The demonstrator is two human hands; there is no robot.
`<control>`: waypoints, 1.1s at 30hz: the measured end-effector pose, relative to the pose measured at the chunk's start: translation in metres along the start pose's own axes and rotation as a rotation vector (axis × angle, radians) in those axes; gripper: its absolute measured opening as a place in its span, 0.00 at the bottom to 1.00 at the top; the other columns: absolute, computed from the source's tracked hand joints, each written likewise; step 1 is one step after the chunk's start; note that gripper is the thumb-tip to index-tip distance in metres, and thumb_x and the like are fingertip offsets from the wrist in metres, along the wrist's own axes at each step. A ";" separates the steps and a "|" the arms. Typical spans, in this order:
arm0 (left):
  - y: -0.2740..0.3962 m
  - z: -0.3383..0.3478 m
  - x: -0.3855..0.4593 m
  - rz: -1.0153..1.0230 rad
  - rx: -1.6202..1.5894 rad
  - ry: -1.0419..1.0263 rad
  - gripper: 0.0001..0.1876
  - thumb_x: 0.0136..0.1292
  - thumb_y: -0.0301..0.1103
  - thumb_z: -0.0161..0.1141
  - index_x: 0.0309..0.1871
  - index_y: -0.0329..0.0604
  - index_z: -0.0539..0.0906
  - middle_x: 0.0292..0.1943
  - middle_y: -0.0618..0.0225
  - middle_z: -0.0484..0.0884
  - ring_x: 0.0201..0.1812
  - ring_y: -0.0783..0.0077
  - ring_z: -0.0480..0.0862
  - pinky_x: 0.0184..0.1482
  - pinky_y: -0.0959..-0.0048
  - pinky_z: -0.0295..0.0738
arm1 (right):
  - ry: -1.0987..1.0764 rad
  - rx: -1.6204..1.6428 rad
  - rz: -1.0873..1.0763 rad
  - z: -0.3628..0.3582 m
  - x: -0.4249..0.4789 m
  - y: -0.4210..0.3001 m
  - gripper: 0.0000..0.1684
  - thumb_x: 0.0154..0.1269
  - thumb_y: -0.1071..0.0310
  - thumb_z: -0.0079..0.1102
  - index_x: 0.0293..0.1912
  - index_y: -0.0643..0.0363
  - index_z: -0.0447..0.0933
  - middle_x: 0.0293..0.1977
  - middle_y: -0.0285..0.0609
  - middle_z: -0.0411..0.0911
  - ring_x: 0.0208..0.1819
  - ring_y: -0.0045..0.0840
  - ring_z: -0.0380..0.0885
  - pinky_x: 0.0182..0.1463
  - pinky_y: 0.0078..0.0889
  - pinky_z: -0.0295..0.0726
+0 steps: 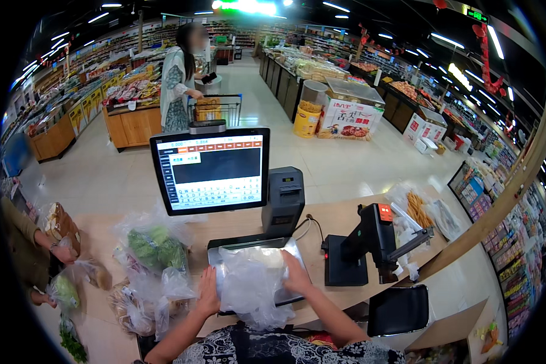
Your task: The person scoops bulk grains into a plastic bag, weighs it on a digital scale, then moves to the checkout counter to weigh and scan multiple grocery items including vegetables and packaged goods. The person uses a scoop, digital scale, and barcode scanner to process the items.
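Observation:
A translucent plastic bag point(250, 282), its contents hard to make out, lies on the metal plate of a weighing scale point(293, 250) in front of me. My left hand point(208, 289) rests flat at the plate's left edge, fingers extended, beside the bag. At the bag's upper right, my right hand point(295, 273) touches it with fingers stretched out; whether it grips any plastic cannot be told. Behind the plate stand the scale's lit touchscreen point(211, 175) and its black label printer point(282, 200). Bagged leafy greens point(157, 245) sit left of the scale.
More bagged produce point(132, 307) lies on the wooden counter point(318, 218). At the left, a person point(22, 232) handles bagged vegetables. A black bag-sealing device point(359, 245) stands right, near a wooden post point(491, 204) and black chair point(398, 309). Another person point(177, 82) holds a shopping cart point(216, 109).

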State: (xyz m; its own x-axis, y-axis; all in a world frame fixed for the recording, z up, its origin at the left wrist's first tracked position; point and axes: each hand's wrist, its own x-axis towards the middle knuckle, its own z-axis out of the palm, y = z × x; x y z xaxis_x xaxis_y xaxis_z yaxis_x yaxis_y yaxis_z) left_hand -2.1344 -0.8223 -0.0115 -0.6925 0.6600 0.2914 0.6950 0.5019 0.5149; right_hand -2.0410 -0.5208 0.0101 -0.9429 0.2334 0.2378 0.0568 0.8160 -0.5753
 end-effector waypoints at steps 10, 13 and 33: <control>0.052 0.044 0.106 0.045 -0.525 0.165 0.33 0.58 0.42 0.58 0.61 0.36 0.59 0.62 0.52 0.59 0.66 0.55 0.56 0.67 0.62 0.49 | 0.128 0.378 -0.531 0.004 0.045 -0.134 0.22 0.49 0.69 0.62 0.47 0.57 0.73 0.47 0.47 0.73 0.53 0.42 0.69 0.57 0.40 0.64; 0.065 0.041 0.101 -0.031 -0.678 0.187 0.26 0.61 0.40 0.56 0.58 0.38 0.65 0.59 0.54 0.64 0.63 0.58 0.62 0.65 0.63 0.53 | -0.006 0.433 -0.652 -0.019 0.038 -0.154 0.13 0.52 0.71 0.61 0.40 0.56 0.76 0.40 0.44 0.75 0.45 0.39 0.72 0.51 0.36 0.68; 0.083 0.036 0.031 -0.321 -0.924 0.031 0.10 0.66 0.33 0.52 0.43 0.38 0.80 0.43 0.58 0.80 0.50 0.64 0.77 0.56 0.66 0.68 | 0.760 0.185 0.413 -0.035 0.203 0.012 0.13 0.61 0.60 0.53 0.28 0.59 0.76 0.21 0.45 0.78 0.26 0.34 0.79 0.31 0.39 0.73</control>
State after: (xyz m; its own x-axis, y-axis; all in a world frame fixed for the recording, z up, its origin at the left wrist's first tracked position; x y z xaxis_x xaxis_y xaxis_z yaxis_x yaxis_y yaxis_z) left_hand -2.0910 -0.7398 0.0114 -0.8363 0.5466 0.0416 0.0566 0.0106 0.9983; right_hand -2.2204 -0.4450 0.0783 -0.3820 0.8325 0.4012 0.2285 0.5057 -0.8319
